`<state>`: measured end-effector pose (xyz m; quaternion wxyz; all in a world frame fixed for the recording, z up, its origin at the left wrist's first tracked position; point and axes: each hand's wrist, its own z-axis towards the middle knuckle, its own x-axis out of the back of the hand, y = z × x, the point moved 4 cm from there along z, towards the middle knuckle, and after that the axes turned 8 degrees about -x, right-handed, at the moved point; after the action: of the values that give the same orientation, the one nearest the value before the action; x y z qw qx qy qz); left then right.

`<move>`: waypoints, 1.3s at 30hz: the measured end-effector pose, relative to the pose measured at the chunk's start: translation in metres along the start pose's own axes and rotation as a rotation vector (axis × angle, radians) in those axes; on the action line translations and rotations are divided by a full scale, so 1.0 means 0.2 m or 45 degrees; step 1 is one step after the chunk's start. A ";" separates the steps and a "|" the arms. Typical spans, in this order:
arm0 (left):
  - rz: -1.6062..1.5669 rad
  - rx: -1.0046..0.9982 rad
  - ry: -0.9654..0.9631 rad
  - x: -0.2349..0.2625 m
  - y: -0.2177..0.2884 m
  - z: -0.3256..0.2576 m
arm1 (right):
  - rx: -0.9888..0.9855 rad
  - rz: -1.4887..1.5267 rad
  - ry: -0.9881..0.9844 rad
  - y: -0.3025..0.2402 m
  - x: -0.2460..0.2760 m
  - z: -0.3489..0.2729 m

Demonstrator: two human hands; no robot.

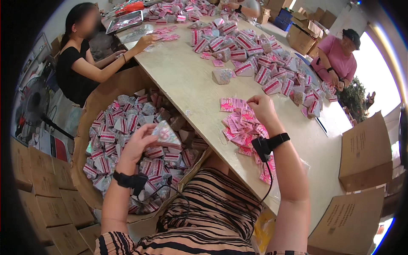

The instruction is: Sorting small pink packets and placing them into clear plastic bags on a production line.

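Note:
My left hand [141, 139] grips a clear wedge-shaped pack [166, 134] with pale, multicoloured contents, above the big carton by the table. My right hand [263, 109] is closed, fingertips together, at the far end of a loose heap of small pink printed cards [242, 127] on the table. Whether a card is between those fingers is hidden. On the table beyond that hand a single wedge pack [222, 76] stands apart from a large pile of similar packs [272, 63] with pink strips.
The open carton [80, 140] at my left holds many wedge packs. The pale table [178, 80] runs diagonally away. One person [83, 63] sits at the far left, reaching to pink cards; another [335, 63] stands at the right. Stacked cartons [46, 174] and a fan [34, 104] are at left.

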<state>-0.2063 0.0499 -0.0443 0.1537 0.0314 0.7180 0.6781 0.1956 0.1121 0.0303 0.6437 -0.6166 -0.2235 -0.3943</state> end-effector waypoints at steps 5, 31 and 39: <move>0.043 -0.197 -0.076 -0.28 0.05 0.21 | -0.010 -0.251 0.118 0.10 -0.14 0.14; 0.710 -1.178 0.074 -0.94 0.38 0.30 | -0.379 1.056 -0.571 0.04 0.38 -0.13; 0.916 -1.475 -0.266 -1.22 0.49 0.14 | -0.303 0.814 -0.685 -0.11 0.37 -0.53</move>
<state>0.0172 0.0226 0.0942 -0.0205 0.2456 0.1661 0.9548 0.2009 -0.0065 0.0871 0.5767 -0.8056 -0.1341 -0.0234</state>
